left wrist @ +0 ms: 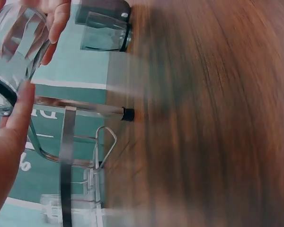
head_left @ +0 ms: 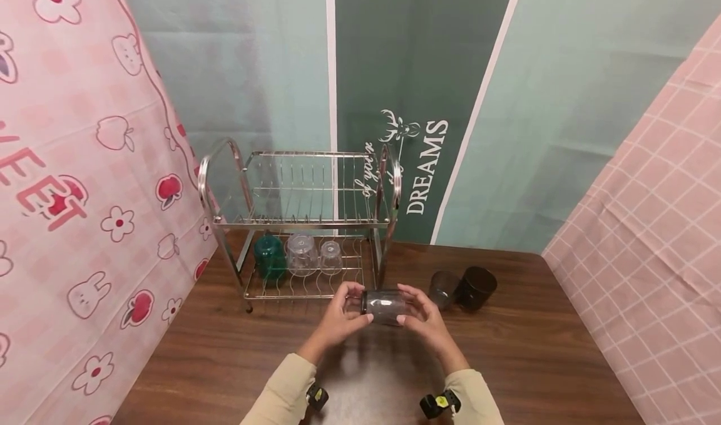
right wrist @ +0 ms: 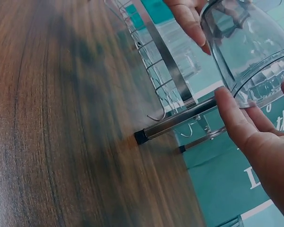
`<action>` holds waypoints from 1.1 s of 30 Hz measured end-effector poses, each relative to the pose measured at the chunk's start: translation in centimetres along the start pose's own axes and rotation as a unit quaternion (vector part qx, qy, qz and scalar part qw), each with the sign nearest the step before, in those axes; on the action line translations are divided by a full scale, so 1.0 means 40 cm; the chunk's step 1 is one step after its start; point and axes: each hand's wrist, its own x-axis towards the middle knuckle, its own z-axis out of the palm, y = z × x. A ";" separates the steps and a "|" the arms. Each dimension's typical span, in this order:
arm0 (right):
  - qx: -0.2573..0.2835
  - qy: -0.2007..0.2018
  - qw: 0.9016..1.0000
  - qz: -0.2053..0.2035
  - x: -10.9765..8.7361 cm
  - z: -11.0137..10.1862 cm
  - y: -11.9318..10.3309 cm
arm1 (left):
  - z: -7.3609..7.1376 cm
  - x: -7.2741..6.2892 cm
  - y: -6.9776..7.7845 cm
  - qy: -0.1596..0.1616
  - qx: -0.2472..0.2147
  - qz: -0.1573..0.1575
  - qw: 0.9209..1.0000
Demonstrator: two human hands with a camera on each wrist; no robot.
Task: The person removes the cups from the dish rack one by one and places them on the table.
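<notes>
A smoky see-through glass (head_left: 385,307) lies sideways in the air above the wooden table, in front of the rack. My left hand (head_left: 340,317) grips its left end, thumb at the front and fingers behind. At the other end, my right hand (head_left: 424,317) holds it with thumb and fingers. The left wrist view has the glass (left wrist: 19,42) at upper left, with the left hand (left wrist: 12,139) below it. In the right wrist view, the right hand (right wrist: 258,125) has fingers against the glass (right wrist: 241,42), whose base looks ribbed.
A two-tier metal dish rack (head_left: 306,225) stands at the back left. Its lower tier holds a teal cup (head_left: 270,257), a clear cup (head_left: 302,256) and a smaller clear cup (head_left: 331,259), upside down. Right of my hands are a dark translucent glass (head_left: 443,288) and a black cup (head_left: 477,287).
</notes>
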 end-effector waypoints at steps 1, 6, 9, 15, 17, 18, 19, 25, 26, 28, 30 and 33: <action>-0.004 0.001 1.000 -0.005 -0.002 -0.003 -0.001 | -0.001 -0.001 0.004 -0.002 0.013 0.001 1.000; -0.024 0.020 0.999 -0.013 -0.010 -0.016 -0.004 | -0.006 -0.005 0.023 -0.004 0.083 0.013 0.996; -0.022 0.018 1.000 -0.004 -0.009 -0.020 -0.003 | -0.010 -0.003 0.006 0.001 0.120 0.021 0.993; -0.020 0.015 1.000 -0.015 -0.001 -0.027 -0.003 | -0.024 0.006 -0.051 0.016 0.197 0.013 0.980; -0.027 0.017 0.999 -0.017 0.003 -0.031 -0.005 | -0.029 0.007 -0.056 0.028 0.212 0.011 0.977; -0.029 0.019 0.999 -0.015 0.004 -0.033 -0.006 | -0.032 0.008 -0.057 0.034 0.218 0.011 0.975; -0.030 0.019 0.999 -0.015 0.006 -0.034 -0.010 | -0.035 0.009 -0.057 0.040 0.224 0.009 0.974; -0.029 0.012 0.999 -0.005 0.016 -0.047 -0.028 | -0.051 0.014 -0.051 0.050 0.249 0.015 0.967; -0.039 0.008 0.999 0.000 0.017 -0.048 -0.036 | -0.056 0.016 -0.051 0.052 0.257 0.022 0.965; -0.069 -0.002 0.998 0.006 0.021 -0.048 -0.058 | -0.069 0.022 -0.050 0.054 0.283 0.037 0.957; -0.104 -0.014 0.994 0.011 0.026 -0.050 -0.081 | -0.085 0.030 -0.051 0.056 0.320 0.053 0.944; -0.159 -0.029 0.987 0.022 0.039 -0.061 -0.095 | -0.107 0.040 -0.054 0.057 0.369 0.065 0.926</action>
